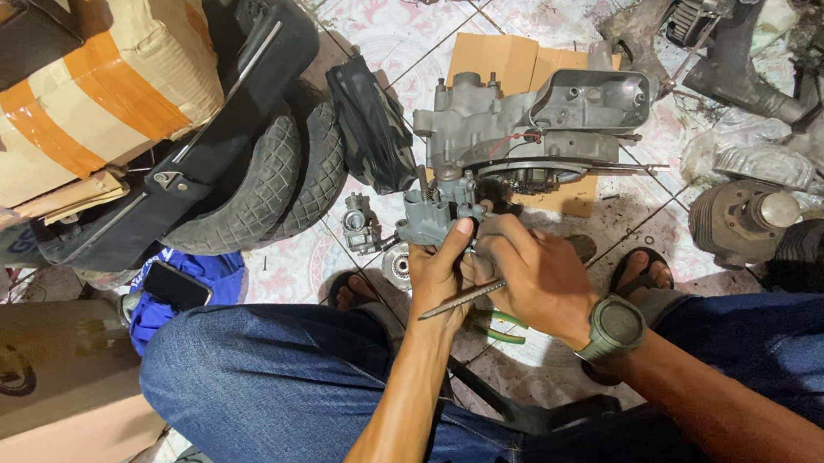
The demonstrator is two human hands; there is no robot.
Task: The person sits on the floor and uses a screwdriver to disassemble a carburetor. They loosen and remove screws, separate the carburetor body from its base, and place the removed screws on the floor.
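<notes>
My left hand (438,268) grips a small grey metal engine part (430,215), like a carburettor, held up in front of a larger grey engine casing (528,123) that rests on cardboard. My right hand (531,270), with a green wristwatch (613,328) on the wrist, holds a thin metal tool (455,302) across the palm, its fingers touching the same small part from the right. Both hands meet over my knees, which are in blue jeans.
A second small carburettor-like part (362,224) lies on the tiled floor at left. Two tyres (279,182) and a black panel lean beside a taped cardboard box (92,69). Green-handled pliers (498,324) lie under my hands. Cylinders and engine parts (746,219) crowd the right.
</notes>
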